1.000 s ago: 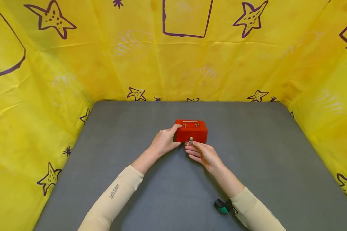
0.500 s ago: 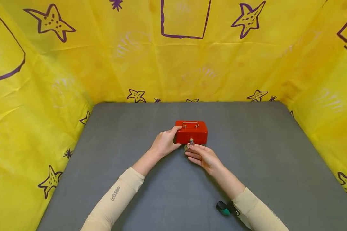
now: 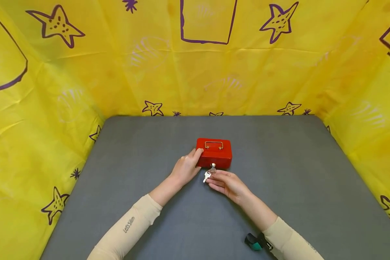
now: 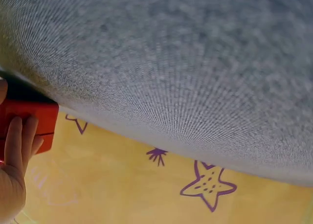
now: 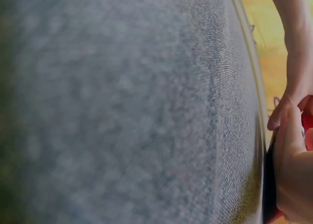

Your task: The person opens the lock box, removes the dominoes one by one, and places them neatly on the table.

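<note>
A small red cash box [image 3: 216,159] with a wire handle on its lid sits near the middle of the table. My left hand [image 3: 186,169] grips its left end, thumb on the lid; in the left wrist view, fingers [image 4: 14,145] lie along the red side. A key stands in the front lock [image 3: 213,166], and a second, silver key [image 3: 207,176] hangs beside it. My right hand [image 3: 227,184] is at the lock, thumb and fingertips pinching the keys. In the right wrist view the box is mostly hidden behind the hands.
The grey table [image 3: 143,144] extends around the box. Yellow cloth walls [image 3: 195,79] with starfish drawings rise along the back and both sides. A black and green wrist device [image 3: 255,242] is by the right sleeve.
The box has shifted slightly toward me, with more of its lid showing. Both hands have come nearer with it. The loose key now hangs clear of the right fingers.
</note>
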`<state>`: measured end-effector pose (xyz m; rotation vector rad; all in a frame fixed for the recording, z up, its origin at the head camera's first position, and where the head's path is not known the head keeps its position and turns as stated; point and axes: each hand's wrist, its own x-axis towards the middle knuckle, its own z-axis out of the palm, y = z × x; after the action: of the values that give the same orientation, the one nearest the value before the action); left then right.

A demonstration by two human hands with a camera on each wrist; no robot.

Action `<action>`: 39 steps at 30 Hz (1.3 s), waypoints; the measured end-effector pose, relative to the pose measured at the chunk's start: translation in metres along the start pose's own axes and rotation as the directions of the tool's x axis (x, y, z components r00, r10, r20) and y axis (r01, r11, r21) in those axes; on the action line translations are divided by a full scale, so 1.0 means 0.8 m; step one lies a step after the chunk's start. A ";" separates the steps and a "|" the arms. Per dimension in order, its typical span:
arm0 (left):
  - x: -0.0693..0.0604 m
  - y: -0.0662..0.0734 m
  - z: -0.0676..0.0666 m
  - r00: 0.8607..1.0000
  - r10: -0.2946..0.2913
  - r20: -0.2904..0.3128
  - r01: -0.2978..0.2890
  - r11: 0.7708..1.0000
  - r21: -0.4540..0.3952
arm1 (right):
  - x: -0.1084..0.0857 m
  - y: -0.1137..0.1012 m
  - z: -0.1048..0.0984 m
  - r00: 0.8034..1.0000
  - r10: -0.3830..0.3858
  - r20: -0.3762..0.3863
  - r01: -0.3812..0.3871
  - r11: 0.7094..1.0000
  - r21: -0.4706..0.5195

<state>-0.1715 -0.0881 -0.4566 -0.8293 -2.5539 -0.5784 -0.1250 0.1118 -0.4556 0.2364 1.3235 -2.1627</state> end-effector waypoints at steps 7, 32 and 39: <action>-0.005 0.011 0.004 1.000 -0.004 -0.009 0.004 1.000 0.002 | -0.007 -0.001 -0.006 1.000 0.024 0.020 -0.024 1.000 0.005; -0.006 0.017 0.002 0.999 0.026 0.035 -0.025 0.999 -0.038 | -0.039 -0.027 -0.042 0.995 0.009 0.098 0.055 0.773 -0.632; 0.008 -0.004 -0.024 0.968 -0.196 0.155 0.215 0.970 -0.112 | -0.024 -0.066 -0.048 0.891 -0.414 0.187 0.277 0.167 -0.946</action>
<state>-0.1736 -0.0971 -0.4381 -0.6717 -2.7796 -0.7793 -0.1445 0.1700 -0.4262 -0.5314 2.7345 -1.1468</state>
